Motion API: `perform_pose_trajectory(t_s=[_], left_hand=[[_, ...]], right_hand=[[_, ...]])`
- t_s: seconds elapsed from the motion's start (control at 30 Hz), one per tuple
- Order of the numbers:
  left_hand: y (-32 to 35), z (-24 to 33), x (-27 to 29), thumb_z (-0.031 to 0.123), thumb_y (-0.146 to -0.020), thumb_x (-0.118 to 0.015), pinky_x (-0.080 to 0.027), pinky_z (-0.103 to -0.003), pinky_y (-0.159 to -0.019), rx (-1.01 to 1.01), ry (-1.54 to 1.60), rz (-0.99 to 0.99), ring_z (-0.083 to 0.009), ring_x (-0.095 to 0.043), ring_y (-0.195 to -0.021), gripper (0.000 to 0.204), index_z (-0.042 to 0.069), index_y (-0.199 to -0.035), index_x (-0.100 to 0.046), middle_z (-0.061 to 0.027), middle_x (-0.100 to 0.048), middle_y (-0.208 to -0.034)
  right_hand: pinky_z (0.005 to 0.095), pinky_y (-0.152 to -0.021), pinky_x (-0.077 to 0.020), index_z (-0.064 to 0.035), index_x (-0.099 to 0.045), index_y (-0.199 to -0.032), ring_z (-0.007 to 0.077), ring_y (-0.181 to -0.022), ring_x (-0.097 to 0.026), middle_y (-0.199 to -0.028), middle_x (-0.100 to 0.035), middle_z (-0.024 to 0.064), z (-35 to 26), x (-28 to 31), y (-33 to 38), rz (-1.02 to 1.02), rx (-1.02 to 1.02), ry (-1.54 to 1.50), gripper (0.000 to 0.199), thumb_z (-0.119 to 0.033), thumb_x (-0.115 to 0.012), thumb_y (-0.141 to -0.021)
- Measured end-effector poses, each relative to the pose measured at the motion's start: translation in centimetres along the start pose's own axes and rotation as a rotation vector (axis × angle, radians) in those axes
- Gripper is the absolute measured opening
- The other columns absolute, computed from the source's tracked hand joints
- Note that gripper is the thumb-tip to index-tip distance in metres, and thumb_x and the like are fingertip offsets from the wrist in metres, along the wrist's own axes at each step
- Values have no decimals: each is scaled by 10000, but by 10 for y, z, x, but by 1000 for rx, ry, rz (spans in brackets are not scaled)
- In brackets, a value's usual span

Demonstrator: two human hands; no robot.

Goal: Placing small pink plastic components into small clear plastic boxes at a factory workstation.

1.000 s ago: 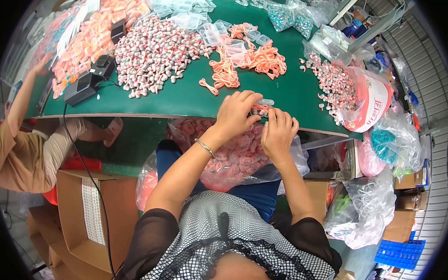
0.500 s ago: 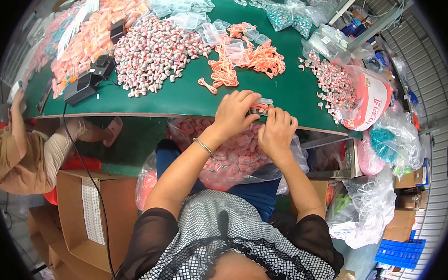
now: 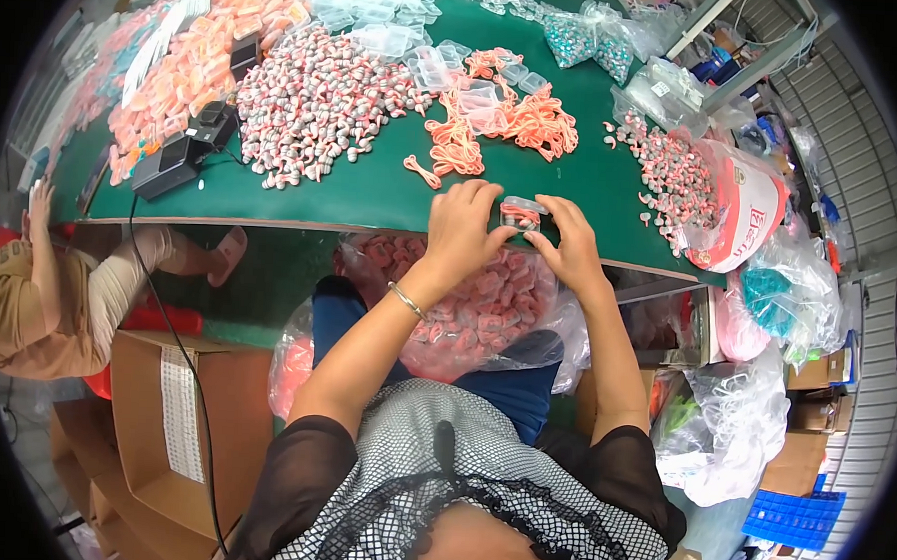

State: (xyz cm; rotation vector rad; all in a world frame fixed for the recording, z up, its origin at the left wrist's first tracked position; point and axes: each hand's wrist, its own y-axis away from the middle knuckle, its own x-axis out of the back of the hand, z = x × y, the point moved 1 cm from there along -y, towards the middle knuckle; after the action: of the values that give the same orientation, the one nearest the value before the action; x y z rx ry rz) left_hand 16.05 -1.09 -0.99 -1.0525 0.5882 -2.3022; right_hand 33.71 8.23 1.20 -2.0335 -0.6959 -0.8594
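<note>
At the table's near edge is a small clear plastic case (image 3: 520, 215) with a coiled orange cord and other small contents, too small to tell apart. A translucent flap, apparently its lid, shows along its far side. My left hand (image 3: 461, 226) grips the case from the left, thumb at the near corner. My right hand (image 3: 572, 247) holds its right side between thumb and fingertips. Beyond my hands lies a pile of bundled orange cords (image 3: 456, 145), with one loose bundle (image 3: 422, 172) nearer me. In my lap, a clear bag (image 3: 477, 311) holds many filled pink cases.
Grey-and-pink earplug-like pieces (image 3: 311, 109) are heaped at left, and more spill from a printed bag (image 3: 747, 208) at right. Orange cases (image 3: 203, 64), empty clear cases (image 3: 375, 12) and a black device (image 3: 168, 165) lie farther left. A co-worker (image 3: 47, 303) sits there; cardboard boxes (image 3: 237, 431) stand below.
My right hand has shifted from over the case's right side to its edge, with fingers and thumb spread wider. More of the case and cord now shows. The co-worker's hand has moved slightly.
</note>
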Motion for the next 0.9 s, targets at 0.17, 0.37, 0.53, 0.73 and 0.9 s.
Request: perform_pose_trajectory(t_s=[0.17, 0.37, 0.53, 0.73, 0.9], left_hand=[[7, 3, 3, 247, -733, -793, -405, -401, -820, 24, -73, -21, -256, -581, -975, 317, 113, -1004, -699, -40, -651, -1027], [12, 6, 1, 229, -757, -773, -394, -395, -808, -2, -91, 9, -234, -575, -940, 235, 117, -955, -717, -7, -649, -977], [13, 6, 4, 198, -759, -765, -404, -390, -797, -32, -105, 17, -233, -572, -923, 216, 113, -951, -717, -4, -640, -953], [-1, 3, 9, 156, -772, -748, -447, -403, -807, -14, -24, -68, -264, -579, -967, 318, 106, -1078, -675, -56, -630, -1028], [-15, -12, 5, 139, -819, -712, -491, -423, -810, -244, 38, -240, -318, -609, -958, 310, 66, -1113, -646, -97, -624, -1087]], right_hand=[[432, -897, -493, -9, -574, -1198, 377, -1065, -595, -1147, -617, 192, -5, -6, 4, 54, 5, -7, 466, -98, -758, -779], [432, -881, -502, -17, -583, -1174, 372, -1031, -606, -1111, -626, 183, -6, -14, 9, 137, 98, 71, 428, -69, -742, -780], [428, -853, -517, -13, -609, -1140, 361, -994, -620, -1087, -636, 172, -6, -18, 11, 173, 142, 113, 381, -61, -735, -784], [424, -820, -529, -12, -646, -1107, 348, -957, -629, -1071, -638, 162, -4, -21, 15, 198, 190, 161, 332, -58, -728, -790], [422, -813, -519, -6, -639, -1091, 353, -944, -623, -1060, -633, 163, -11, -17, 8, 186, 199, 124, 314, -66, -723, -794]])
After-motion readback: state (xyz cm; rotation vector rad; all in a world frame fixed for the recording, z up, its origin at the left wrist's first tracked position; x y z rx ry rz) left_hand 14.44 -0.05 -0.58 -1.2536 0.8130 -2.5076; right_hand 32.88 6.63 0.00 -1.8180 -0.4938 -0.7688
